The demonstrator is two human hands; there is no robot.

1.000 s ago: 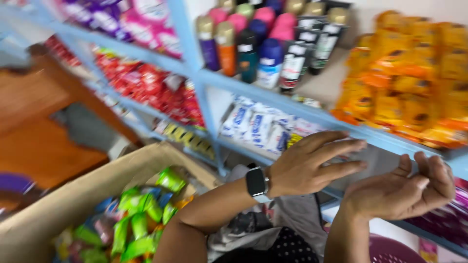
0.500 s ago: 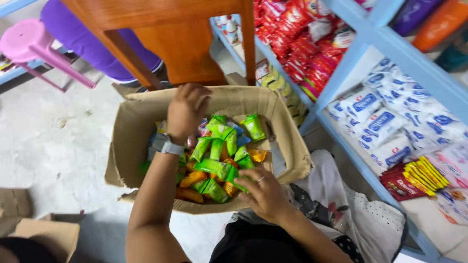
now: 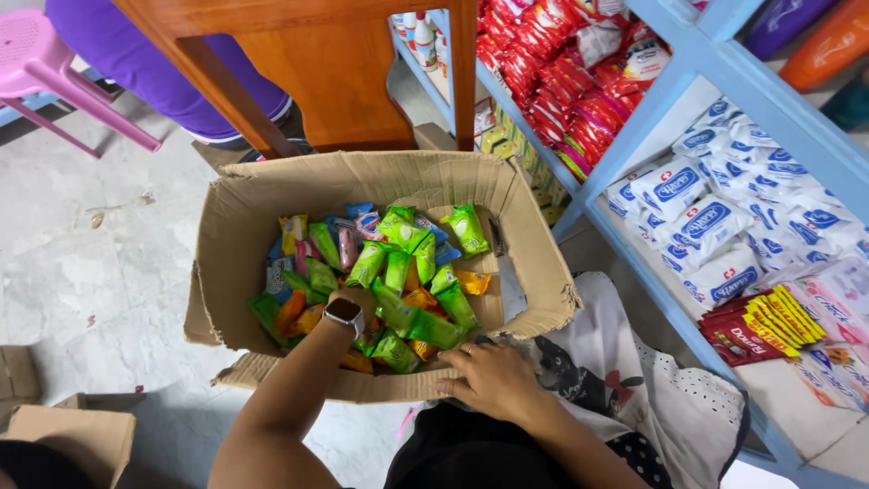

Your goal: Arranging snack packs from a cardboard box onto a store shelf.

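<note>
An open cardboard box (image 3: pixel 244 195) stands on the floor in front of me, holding several green, orange and blue snack packets (image 3: pixel 398 240). My left hand (image 3: pixel 360 297), a watch on its wrist, is pushed down among the packets in the middle of the box, and its fingers are hidden under them. At the box's near rim, my right hand (image 3: pixel 484 376) has its fingers curled over the cardboard wall.
A blue shelf rack (image 3: pixel 634 118) on the right carries white-and-blue packs (image 3: pixel 706 217) and red sachets (image 3: pixel 561 81). Behind the box is a wooden table (image 3: pixel 335 72), then a pink stool (image 3: pixel 36 54) and a person in purple (image 3: pixel 181 54). Small cartons (image 3: pixel 72 444) lie bottom left.
A second ago both hands were up at the shelf. My left hand then went to the box's far side and has now dug into the packets; my right hand moved to the rim.
</note>
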